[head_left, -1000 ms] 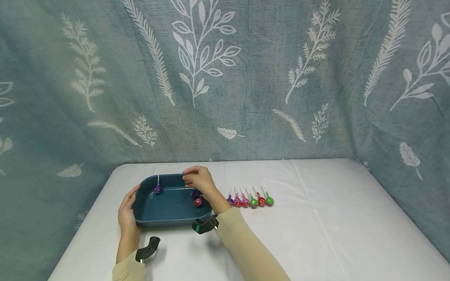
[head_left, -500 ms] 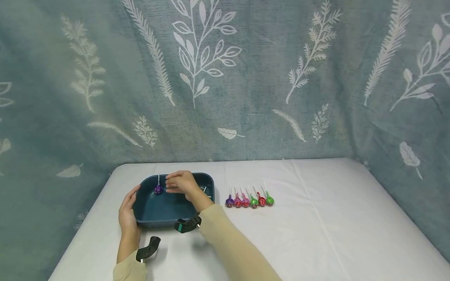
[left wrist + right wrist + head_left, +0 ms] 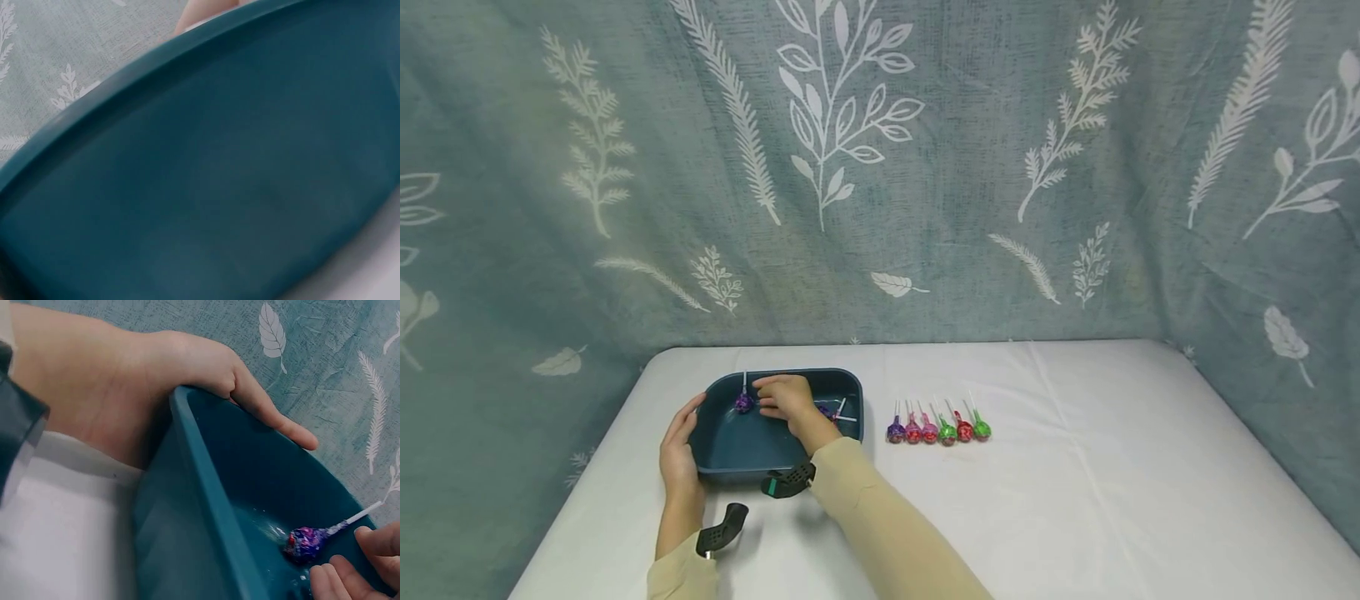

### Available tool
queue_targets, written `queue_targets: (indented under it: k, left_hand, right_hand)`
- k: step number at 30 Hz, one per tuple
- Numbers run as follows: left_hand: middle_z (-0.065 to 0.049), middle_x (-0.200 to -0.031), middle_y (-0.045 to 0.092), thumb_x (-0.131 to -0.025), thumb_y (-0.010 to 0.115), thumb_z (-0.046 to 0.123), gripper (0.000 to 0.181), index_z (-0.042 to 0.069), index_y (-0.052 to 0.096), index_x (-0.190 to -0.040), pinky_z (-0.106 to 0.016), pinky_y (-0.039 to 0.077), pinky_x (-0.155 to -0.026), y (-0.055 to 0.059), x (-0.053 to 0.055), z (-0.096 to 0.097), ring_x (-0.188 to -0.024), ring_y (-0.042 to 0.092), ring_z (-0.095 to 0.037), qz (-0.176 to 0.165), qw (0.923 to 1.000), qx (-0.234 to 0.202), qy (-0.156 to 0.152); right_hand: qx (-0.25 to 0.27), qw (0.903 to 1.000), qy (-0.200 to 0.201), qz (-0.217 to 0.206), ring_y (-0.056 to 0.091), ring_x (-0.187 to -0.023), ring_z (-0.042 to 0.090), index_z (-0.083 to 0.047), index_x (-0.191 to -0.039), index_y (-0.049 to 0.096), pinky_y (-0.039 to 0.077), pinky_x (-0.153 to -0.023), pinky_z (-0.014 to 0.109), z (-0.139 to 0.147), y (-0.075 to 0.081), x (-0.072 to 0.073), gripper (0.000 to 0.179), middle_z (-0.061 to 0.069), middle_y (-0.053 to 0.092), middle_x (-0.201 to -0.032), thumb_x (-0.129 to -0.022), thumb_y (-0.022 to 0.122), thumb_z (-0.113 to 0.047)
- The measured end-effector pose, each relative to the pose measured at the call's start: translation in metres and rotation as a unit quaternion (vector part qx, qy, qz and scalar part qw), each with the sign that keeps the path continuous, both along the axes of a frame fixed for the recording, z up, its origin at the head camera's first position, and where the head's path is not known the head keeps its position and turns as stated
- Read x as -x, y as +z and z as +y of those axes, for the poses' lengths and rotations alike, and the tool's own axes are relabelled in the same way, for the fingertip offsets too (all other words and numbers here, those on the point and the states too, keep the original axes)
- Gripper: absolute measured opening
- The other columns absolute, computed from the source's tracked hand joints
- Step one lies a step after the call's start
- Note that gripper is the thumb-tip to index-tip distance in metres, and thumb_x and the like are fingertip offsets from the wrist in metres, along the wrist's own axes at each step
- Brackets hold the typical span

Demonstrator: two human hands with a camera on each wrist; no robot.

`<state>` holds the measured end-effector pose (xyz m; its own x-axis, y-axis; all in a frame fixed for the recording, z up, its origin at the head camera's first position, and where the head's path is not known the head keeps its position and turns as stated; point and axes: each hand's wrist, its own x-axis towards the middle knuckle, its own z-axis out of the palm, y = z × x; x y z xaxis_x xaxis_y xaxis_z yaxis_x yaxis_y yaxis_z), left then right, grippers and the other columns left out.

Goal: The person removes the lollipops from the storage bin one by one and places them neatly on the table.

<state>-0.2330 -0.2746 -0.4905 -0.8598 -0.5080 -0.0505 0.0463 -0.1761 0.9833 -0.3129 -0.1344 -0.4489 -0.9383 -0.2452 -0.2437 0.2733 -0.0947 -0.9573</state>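
Note:
A dark teal tray (image 3: 756, 477) stands at the left of the table. My left hand (image 3: 677, 462) rests along its left end, fingers stretched along the outer wall; in the right wrist view a straight finger (image 3: 294, 432) runs by the rim. Inside, a purple-wrapped lollipop (image 3: 743, 404) leans with its white stick on the back wall. Beside it is my right hand (image 3: 786, 400), thumb and fingers apart, fingertips (image 3: 322, 581) close to the candy and holding nothing. More lollipops (image 3: 837, 414) in the tray's right part are partly hidden behind the right wrist.
Right of the tray, several lollipops in purple, pink, green and red wrappers (image 3: 929, 432) lie in a row on the white tablecloth (image 3: 1075, 500). A leaf-patterned curtain (image 3: 925, 167) hangs behind the table. Each wrist carries a black camera mount (image 3: 722, 529).
My right hand has moved left and lower, from over the tray's right part to beside the purple lollipop. The left hand stays at the tray's end. The head view has shifted slightly.

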Motion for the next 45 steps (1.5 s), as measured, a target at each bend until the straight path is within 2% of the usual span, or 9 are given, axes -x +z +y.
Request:
queue_targets:
  k: [3, 8, 15, 18, 24, 29, 36, 45]
  left_hand:
    - [0.003, -0.15, 0.039, -0.105, 0.035, 0.028, 0.04, 0.015, 0.053, -0.139, -0.037, 0.011, -0.115, 0.0, 0.0, 0.002, -0.141, 0.023, -0.014, 0.001, 1.0, -0.003, -0.006]
    - [0.002, -0.151, 0.038, -0.105, 0.034, 0.026, 0.041, 0.015, 0.053, -0.139, -0.037, 0.011, -0.115, 0.0, 0.001, 0.003, -0.142, 0.023, -0.015, 0.006, 0.9999, -0.006, -0.012]
    - [0.001, -0.152, 0.036, -0.105, 0.032, 0.025, 0.042, 0.013, 0.051, -0.141, -0.038, 0.011, -0.115, -0.001, 0.003, 0.003, -0.142, 0.022, -0.016, 0.006, 0.9997, -0.012, -0.02]
    - [0.001, -0.152, 0.035, -0.105, 0.032, 0.025, 0.042, 0.013, 0.051, -0.141, -0.039, 0.01, -0.115, 0.0, 0.003, 0.004, -0.142, 0.021, -0.017, 0.005, 0.9997, -0.012, -0.022]
    - [0.002, -0.151, 0.038, -0.105, 0.033, 0.026, 0.041, 0.015, 0.053, -0.139, -0.039, 0.01, -0.115, 0.0, 0.003, 0.005, -0.142, 0.023, -0.016, 0.007, 0.9999, -0.003, -0.014]
    - [0.002, -0.15, 0.039, -0.105, 0.033, 0.026, 0.041, 0.015, 0.054, -0.138, -0.038, 0.012, -0.115, 0.0, 0.002, 0.005, -0.141, 0.024, -0.015, 0.01, 0.9999, -0.001, -0.012]
    - [0.003, -0.15, 0.04, -0.105, 0.034, 0.029, 0.041, 0.017, 0.054, -0.138, -0.04, 0.009, -0.115, 0.001, 0.001, 0.004, -0.142, 0.023, -0.015, 0.001, 1.0, 0.009, -0.003]
    - [0.004, -0.15, 0.039, -0.105, 0.032, 0.032, 0.042, 0.018, 0.054, -0.138, -0.04, 0.007, -0.116, 0.001, -0.001, 0.001, -0.142, 0.021, -0.014, -0.003, 1.0, 0.006, 0.001]
  right_hand:
    - [0.001, 1.0, -0.002, -0.008, 0.064, -0.098, 0.029, 0.001, -0.106, 0.072, 0.054, -0.082, 0.038, -0.002, -0.001, -0.001, 0.02, 0.01, 0.068, -0.104, -0.09, 0.059, 0.001]
    - [-0.011, 0.9997, 0.022, -0.008, 0.06, -0.097, 0.029, -0.006, -0.108, 0.074, 0.053, -0.084, 0.038, -0.003, -0.001, -0.001, 0.022, 0.005, 0.068, -0.103, -0.091, 0.061, -0.002]
    - [-0.047, 0.995, 0.088, 0.006, 0.054, -0.114, 0.029, -0.013, -0.116, 0.072, 0.052, -0.087, 0.036, -0.003, 0.0, -0.002, 0.029, 0.002, 0.064, -0.12, -0.088, 0.066, -0.007]
    - [-0.052, 0.9935, 0.1, 0.01, 0.052, -0.117, 0.029, -0.014, -0.119, 0.071, 0.051, -0.087, 0.035, -0.003, -0.001, -0.003, 0.032, 0.002, 0.063, -0.123, -0.088, 0.067, -0.007]
    - [-0.048, 0.9969, 0.062, 0.011, 0.056, -0.109, 0.029, -0.008, -0.117, 0.071, 0.051, -0.088, 0.037, -0.007, -0.004, -0.003, 0.031, 0.004, 0.065, -0.117, -0.086, 0.068, -0.007]
    - [-0.028, 0.9992, 0.028, 0.0, 0.056, -0.11, 0.03, -0.006, -0.112, 0.073, 0.052, -0.087, 0.037, -0.007, -0.003, -0.005, 0.027, 0.003, 0.067, -0.113, -0.086, 0.069, -0.006]
    - [0.02, 0.9997, -0.011, -0.007, 0.058, -0.099, 0.025, -0.001, -0.108, 0.073, 0.052, -0.086, 0.037, -0.001, 0.002, -0.006, 0.025, 0.004, 0.069, -0.107, -0.084, 0.069, -0.004]
    - [0.101, 0.9931, -0.03, -0.052, 0.062, -0.077, 0.015, 0.005, -0.11, 0.07, 0.055, -0.08, 0.039, 0.003, 0.005, -0.009, 0.028, 0.014, 0.07, -0.1, -0.082, 0.066, 0.006]
